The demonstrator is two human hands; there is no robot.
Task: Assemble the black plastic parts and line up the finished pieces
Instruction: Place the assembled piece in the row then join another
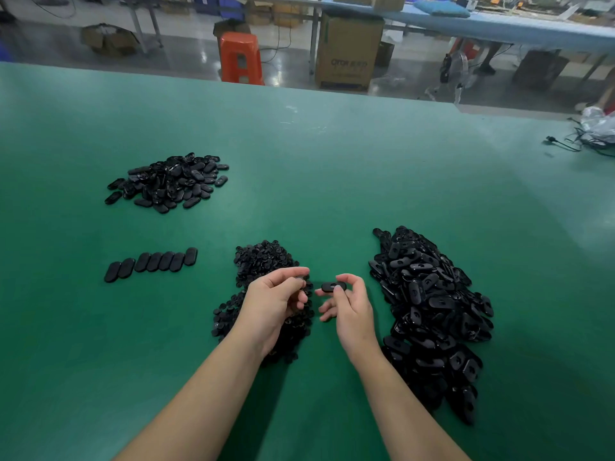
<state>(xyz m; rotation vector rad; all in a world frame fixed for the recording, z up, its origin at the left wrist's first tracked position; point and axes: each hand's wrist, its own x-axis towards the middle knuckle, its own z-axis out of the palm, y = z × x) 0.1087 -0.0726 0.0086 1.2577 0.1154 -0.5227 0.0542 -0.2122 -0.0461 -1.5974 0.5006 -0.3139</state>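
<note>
My right hand (349,311) pinches a black oval shell (333,287) between thumb and forefinger, just above the green table. My left hand (278,299) pinches a small black round piece (300,279) at its fingertips, close to the shell's left end. A heap of small round pieces (266,261) lies under and behind my left hand. A large heap of oval shells (429,311) spreads to the right of my right hand. A row of several finished ovals (151,263) lies side by side at the left.
A second heap of black ovals (169,181) sits farther back on the left. Cables and a plastic bag (595,134) lie at the table's far right corner. Beyond the far edge stand an orange stool (240,58) and a cardboard box (347,51).
</note>
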